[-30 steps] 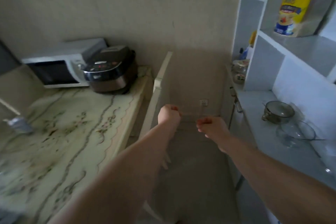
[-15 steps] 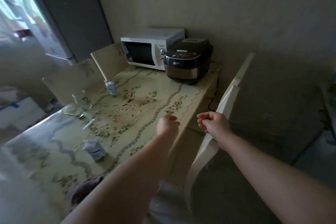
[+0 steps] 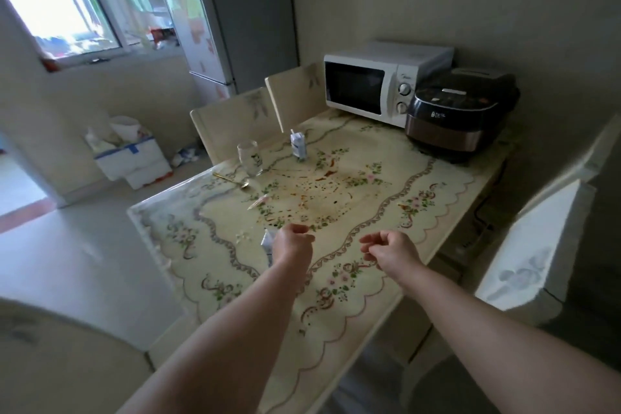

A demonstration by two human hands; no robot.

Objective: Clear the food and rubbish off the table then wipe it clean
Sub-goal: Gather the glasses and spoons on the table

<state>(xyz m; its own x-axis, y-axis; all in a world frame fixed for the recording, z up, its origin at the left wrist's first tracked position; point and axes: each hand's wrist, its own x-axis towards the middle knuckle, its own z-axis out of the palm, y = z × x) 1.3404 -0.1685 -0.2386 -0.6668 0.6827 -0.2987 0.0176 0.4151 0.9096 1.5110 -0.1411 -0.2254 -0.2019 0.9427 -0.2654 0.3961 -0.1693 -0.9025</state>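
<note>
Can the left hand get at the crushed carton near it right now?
Probably yes. The left hand hovers loosely curled and empty right beside the crushed carton, with nothing lying between them on the table.

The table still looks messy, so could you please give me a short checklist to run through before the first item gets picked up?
1. Both hands free: ok. Left hand and right hand are loosely curled, holding nothing.
2. Nearest rubbish reachable: ok. A small carton lies right beside the left hand.
3. Breakables located: ok. The glass stands upright near the far edge, a spoon beside it.
4. Second carton empty: cannot tell.
5. Table ready for wiping: not ok. Sauce stains and items remain.
6. Cloth at hand: cannot tell.
</note>
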